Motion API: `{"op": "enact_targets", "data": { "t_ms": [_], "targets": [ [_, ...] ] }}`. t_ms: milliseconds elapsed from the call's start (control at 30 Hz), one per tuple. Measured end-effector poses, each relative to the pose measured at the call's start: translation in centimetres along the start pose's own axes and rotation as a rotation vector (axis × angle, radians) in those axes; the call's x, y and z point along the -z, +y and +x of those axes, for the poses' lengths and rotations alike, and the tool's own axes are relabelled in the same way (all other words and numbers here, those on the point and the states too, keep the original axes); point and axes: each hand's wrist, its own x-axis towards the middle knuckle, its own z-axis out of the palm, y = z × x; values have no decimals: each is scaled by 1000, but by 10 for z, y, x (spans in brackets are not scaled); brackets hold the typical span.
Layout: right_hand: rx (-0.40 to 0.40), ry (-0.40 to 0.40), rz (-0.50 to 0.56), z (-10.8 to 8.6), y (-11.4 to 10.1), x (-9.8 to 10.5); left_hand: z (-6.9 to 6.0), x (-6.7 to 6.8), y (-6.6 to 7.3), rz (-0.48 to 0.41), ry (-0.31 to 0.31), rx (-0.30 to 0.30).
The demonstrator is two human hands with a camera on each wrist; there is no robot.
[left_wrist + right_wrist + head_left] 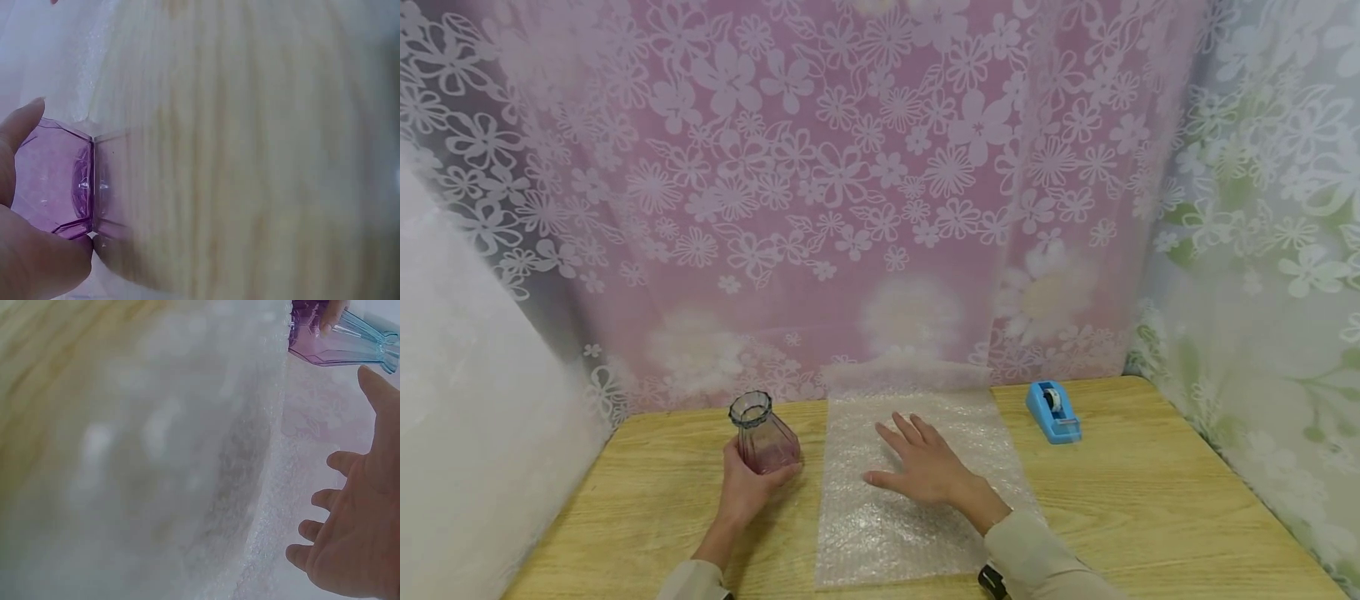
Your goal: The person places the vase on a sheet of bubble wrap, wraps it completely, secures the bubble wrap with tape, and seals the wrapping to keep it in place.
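Observation:
A faceted glass vase [769,442], blue-grey at its scalloped rim and purple toward the base, is upright on the left part of the table. My left hand [745,490] grips it low down, thumb on the near side and fingers round the left. Seen from the left wrist, the purple base [53,178] meets its reflection on the wood. A sheet of bubble wrap [880,542] lies flat to the right of the vase. Over its middle my right hand [925,468] is spread, palm down; whether it touches the wrap I cannot tell.
A blue tape dispenser [1052,414] with a roll in it stands at the back right of the wooden table [1150,508]. Behind the table hangs a pink flowered curtain [850,208], which the wrap's far edge reaches. More sheeting borders both sides.

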Motion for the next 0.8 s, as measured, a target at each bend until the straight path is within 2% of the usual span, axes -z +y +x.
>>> {"op": "enact_targets", "data": {
  "t_ms": [267,533,800],
  "targets": [
    [10,5,-46,1,1,-5,2,0,-1,-71,-1,32],
    [-11,-6,-136,1,-1,-4,5,2,-3,-43,-25,57],
    [-7,-26,-160,-2,-6,3,3,3,0,-52,-28,35]
  ]
}}
